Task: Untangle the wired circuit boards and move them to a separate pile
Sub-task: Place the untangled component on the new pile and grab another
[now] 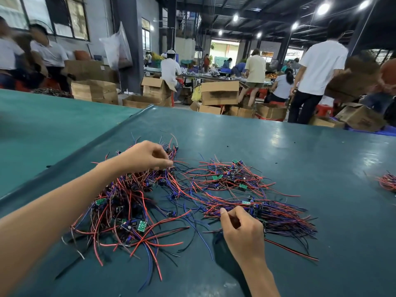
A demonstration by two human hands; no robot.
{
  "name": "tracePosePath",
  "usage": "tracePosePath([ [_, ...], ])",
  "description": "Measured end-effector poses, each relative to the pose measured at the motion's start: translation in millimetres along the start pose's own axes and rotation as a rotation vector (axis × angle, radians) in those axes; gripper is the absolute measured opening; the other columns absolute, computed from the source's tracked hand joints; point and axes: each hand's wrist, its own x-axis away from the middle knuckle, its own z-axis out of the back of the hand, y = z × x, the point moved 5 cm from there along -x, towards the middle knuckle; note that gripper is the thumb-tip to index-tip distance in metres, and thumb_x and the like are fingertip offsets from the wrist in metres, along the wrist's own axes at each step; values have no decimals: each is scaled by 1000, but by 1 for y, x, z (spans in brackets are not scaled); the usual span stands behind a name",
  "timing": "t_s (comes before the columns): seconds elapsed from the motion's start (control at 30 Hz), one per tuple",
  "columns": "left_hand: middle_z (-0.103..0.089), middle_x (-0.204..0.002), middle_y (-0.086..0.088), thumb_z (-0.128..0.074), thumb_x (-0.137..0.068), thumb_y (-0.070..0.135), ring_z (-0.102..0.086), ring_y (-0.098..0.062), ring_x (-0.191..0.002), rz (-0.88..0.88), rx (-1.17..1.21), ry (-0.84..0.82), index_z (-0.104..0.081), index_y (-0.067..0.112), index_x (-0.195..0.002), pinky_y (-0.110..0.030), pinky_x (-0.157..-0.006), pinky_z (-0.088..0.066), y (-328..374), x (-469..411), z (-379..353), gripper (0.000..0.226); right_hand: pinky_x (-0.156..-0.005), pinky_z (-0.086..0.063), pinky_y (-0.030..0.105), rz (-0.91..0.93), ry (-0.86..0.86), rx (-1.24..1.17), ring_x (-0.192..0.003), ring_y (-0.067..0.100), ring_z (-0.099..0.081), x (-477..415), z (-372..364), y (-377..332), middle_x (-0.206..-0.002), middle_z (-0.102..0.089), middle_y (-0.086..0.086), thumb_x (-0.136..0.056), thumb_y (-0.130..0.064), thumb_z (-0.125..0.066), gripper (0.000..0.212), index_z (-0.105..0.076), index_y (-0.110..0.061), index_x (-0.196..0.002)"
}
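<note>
Green mat [300, 151], even light. Your left hand [145, 156] pinches wires [174, 166] atop the tangled pile [128, 202] of boards; your right hand [243, 231] pinches wires at the sorted pile [278, 215] edge. Pull slowly on the left and free snagged loops beside your fingertips first.

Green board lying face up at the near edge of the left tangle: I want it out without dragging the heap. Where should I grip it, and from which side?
Probably pinch the green board by its two opposite edges, coming down from above on the near side. It lies face up on top of the left tangle, fully exposed, while the wires pile thicker behind it.
</note>
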Motion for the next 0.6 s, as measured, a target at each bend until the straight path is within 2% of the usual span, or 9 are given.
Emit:
tracePosePath([
  [0.13, -75, -85, -8, -77, -82, 39, -64, -11, -72, 51, 503, -142, -78, 11, -98, -19, -61, -50, 19, 13, 0, 33, -45, -32, 10, 29, 12, 6, -43, 1, -43, -1, 1, 0, -49, -41, -21, -82, -17, -82, 41, -48, -29, -62],
  [0.2, -75, -98, -15, -77, -80, 36, -70, -13, -79, 64, 710, -214, -76, 6, -107, -19, -65, -54, 27, 21, -4, 40, -44, -35, 13, 31, 18, 10, -43, 3, -44, -1, 1, 1, -49, -42, -20, -83, -17, -81, 39, -50, -26, -61],
  [0.27, -74, -112, -19, -74, -84, 31, -72, -15, -85, 60, 840, -266, -74, 5, -112, -22, -72, -56, 34, 27, -9, 37, -44, -38, 17, 25, 19, 17, -44, 5, -46, -1, 1, 1, -49, -43, -20, -83, -18, -81, 38, -51, -25, -61],
  [0.37, -71, -119, -22, -66, -93, 22, -72, -15, -86, 30, 968, -329, -72, 5, -117, -26, -76, -57, 43, 35, -17, 31, -45, -40, 20, 6, 25, 22, -44, 6, -47, 0, 1, 1, -48, -44, -18, -84, -20, -80, 37, -51, -25, -61],
  [0.47, -70, -119, -21, -68, -92, 20, -71, -15, -88, 26, 1051, -349, -72, 5, -119, -25, -77, -56, 48, 33, -24, 30, -44, -43, 26, -13, 15, 18, -45, 10, -50, 0, 1, 3, -48, -48, -14, -85, -21, -79, 35, -54, -23, -61],
  [0.6, -73, -102, -10, -78, -85, 22, -69, -13, -82, 170, 1014, -312, -76, 10, -102, -22, -70, -54, 47, 16, -37, 21, -45, -44, 27, 5, 20, 18, -45, 11, -50, 0, 0, 2, -50, -51, -13, -85, -20, -80, 33, -56, -21, -61],
])
